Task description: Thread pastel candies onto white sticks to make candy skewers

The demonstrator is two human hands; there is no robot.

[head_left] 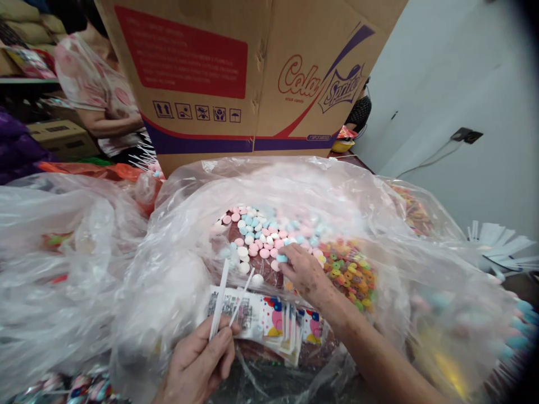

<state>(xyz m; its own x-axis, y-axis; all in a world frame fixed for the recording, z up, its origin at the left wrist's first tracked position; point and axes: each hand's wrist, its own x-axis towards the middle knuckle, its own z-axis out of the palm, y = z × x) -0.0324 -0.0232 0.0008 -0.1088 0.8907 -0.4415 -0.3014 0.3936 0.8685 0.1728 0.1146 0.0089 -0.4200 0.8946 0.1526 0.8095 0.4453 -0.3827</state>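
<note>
The heap of pastel candies, pink, white and blue discs, lay inside a wide clear plastic bag, and everything else is placed from that heap. The right hand had reached in over the bag's near rim and rested at the near right edge of the heap. Its fingers were curled down and drawn together, their tips closed on one blue candy at the very border of the heap, so the candy sat just ahead of the knuckles, on the heap side. The left hand was well to the near side of the heap, lower and outside the candies. Its thumb and fingers were pinched tight around the bottom ends of two thin white sticks. The sticks' long axes ran up and away from the hand toward the heap, splayed a little apart, their free ends stopping short of the nearest candies. Of the two hands, the right was the nearer to the heap, touching it. A row of printed packets lay between the heap and the left hand. Coloured candy rings were piled just right of the heap, beside the right hand. A large cardboard box stood behind the heap, and a person in a flowered shirt was beyond it to the left.
</note>
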